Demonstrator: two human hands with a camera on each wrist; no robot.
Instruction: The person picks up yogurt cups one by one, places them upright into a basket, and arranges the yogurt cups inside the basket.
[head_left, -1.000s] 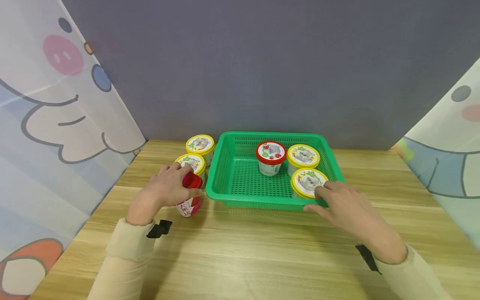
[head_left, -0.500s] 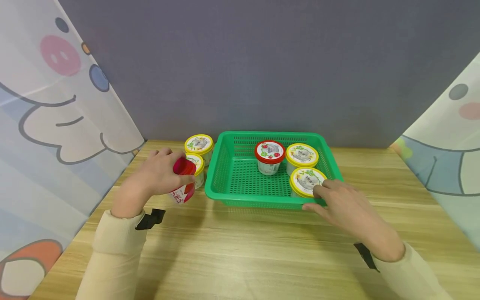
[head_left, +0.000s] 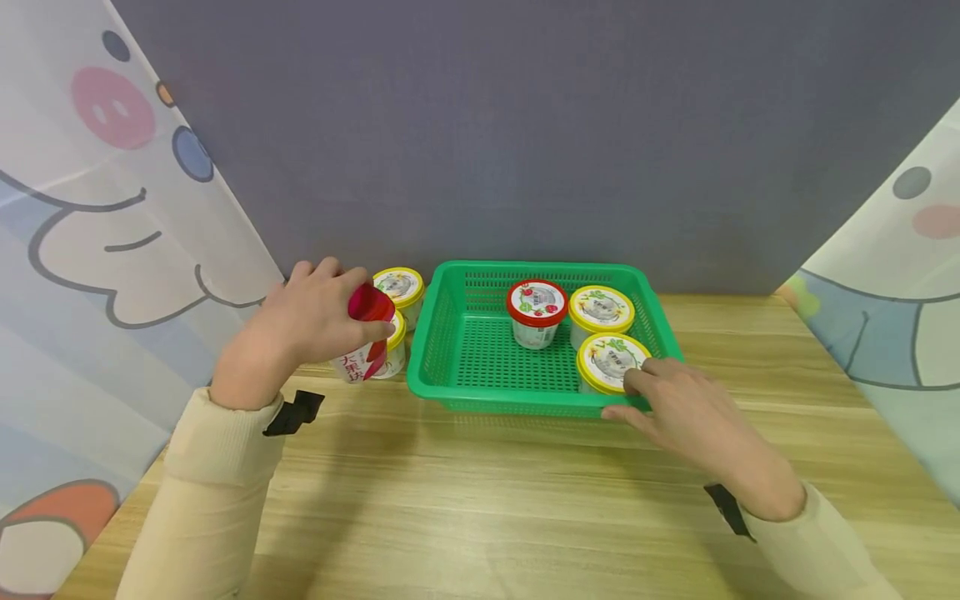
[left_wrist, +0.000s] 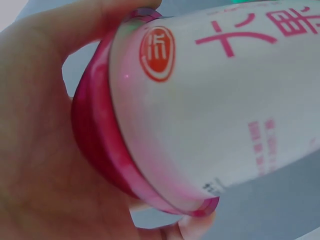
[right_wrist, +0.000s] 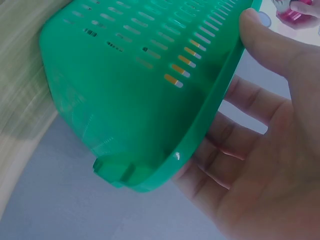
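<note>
My left hand grips a white-and-pink yogurt cup by its dark pink top. In the left wrist view the cup has a red oval logo, and thumb and fingers spread around its pink cap. It is beside two yellow-lidded tubs standing left of the green basket, partly covering the nearer one. At the basket's front right corner, my right hand holds the rim, thumb outside and fingers over the edge. The right wrist view shows the basket's slotted wall in that grasp.
Inside the basket stand a red-lidded tub and two yellow-lidded tubs, grouped toward the right. The wooden table extends in front. A grey panel rises behind, with cartoon-printed cloth at the sides.
My left hand has carried the yogurt cup up and toward the back, slightly left, lifting it and covering more of the near yellow-lidded tub. The right hand keeps its hold on the basket rim.
</note>
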